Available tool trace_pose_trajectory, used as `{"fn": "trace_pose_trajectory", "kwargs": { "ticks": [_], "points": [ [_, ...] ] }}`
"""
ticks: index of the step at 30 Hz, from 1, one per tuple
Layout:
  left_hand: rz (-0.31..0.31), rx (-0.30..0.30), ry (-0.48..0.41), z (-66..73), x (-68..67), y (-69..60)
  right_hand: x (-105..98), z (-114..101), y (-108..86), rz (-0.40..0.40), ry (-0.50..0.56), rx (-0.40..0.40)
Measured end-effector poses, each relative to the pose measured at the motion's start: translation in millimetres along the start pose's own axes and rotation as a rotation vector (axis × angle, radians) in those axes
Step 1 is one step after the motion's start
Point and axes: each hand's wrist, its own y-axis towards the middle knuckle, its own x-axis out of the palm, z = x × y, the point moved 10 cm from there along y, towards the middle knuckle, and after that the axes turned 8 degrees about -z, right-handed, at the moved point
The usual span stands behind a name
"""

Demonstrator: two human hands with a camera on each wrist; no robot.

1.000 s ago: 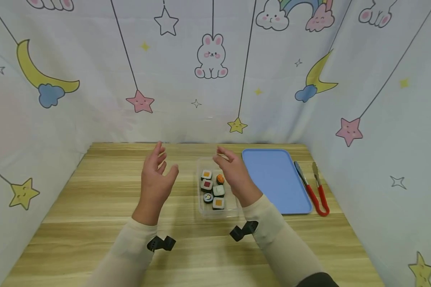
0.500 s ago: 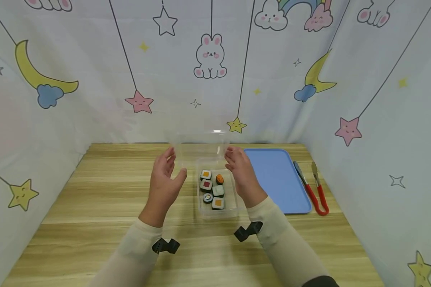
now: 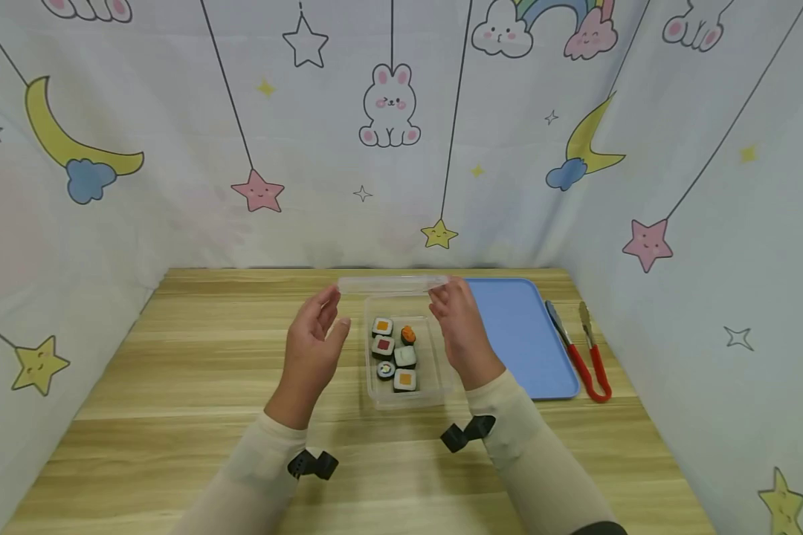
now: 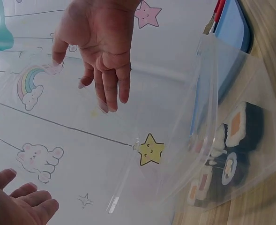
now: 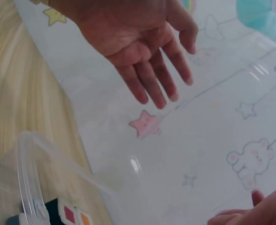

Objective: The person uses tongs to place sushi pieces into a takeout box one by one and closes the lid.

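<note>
A clear plastic box (image 3: 411, 398) stands at the middle of the table, with several sushi pieces (image 3: 405, 357) inside. Its clear lid (image 3: 393, 284) shows as a thin band, nearly edge-on, above the box's far end. My left hand (image 3: 310, 342) is by the lid's left end, fingers extended and thumb apart. At the other end is my right hand (image 3: 465, 323), its fingertips overlapping the lid's corner; whether they touch it, I cannot tell. In the right wrist view, the right hand (image 5: 133, 47) has straight, spread fingers. The left hand (image 4: 23, 204) looks relaxed in the left wrist view.
A blue tray (image 3: 525, 338) lies right of the box, partly behind the right hand. Red-handled tongs (image 3: 599, 365) rest at the tray's right side. A patterned white curtain (image 3: 308, 148) rises behind the table (image 3: 207, 349) and along both sides.
The clear lid has tipped from a raised, wide-facing position to nearly edge-on. Both hands have shifted right and slightly toward me. Box, tray and tongs have stayed in place.
</note>
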Motion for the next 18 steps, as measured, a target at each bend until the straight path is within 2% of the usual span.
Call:
{"fn": "trace_pose_trajectory", "kwargs": {
  "ticks": [2, 7, 9, 14, 18],
  "points": [
    [-0.009, 0.015, -0.023, -2.3, 1.6, 0.0, -1.9, -0.6, -1.2, -0.005, 0.011, -0.014],
    [-0.020, 0.106, -0.079, -0.7, 5.3, 1.5, -4.4, -1.5, -3.2, -0.018, 0.085, -0.048],
    [-0.009, 0.119, -0.073, -0.5, 5.3, 0.9, -5.3, -1.6, -3.5, -0.022, 0.126, -0.062],
    [0.051, 0.070, -0.035, -7.6, 2.4, -2.5, -8.3, 0.4, -4.3, -0.038, 0.173, -0.080],
    [0.083, 0.029, -0.112, -18.3, 3.9, -3.2, -10.1, 2.9, -6.6, -0.071, 0.155, -0.087]
  ]
}}
